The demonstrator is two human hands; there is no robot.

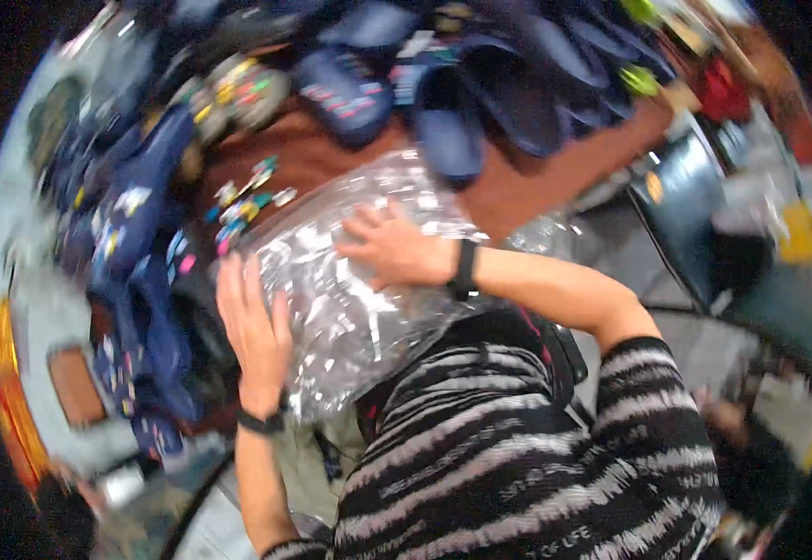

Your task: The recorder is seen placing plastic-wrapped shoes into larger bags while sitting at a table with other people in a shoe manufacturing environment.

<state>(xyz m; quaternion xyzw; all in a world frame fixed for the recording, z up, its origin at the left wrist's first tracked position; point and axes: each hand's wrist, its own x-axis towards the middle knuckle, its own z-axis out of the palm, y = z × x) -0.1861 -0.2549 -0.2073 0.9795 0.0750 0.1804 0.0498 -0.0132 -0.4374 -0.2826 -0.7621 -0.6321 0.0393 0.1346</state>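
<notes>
Left hand (254, 338) flat against side, right hand (395, 250) spread on top of crinkled clear plastic bundle (350, 280) at brown table (536, 177) edge; slick film could slip, judging from open-palmed contact.

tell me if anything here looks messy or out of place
Small colourful pieces lie loose on the brown table beside the crinkled clear plastic bag that the left hand and right hand press on. Dark blue items are heaped unevenly.

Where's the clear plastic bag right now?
Head view, centre: the clear plastic bag lies against the person's striped top, at the near edge of the brown table, with the left hand on its left side and the right hand on top.
</notes>
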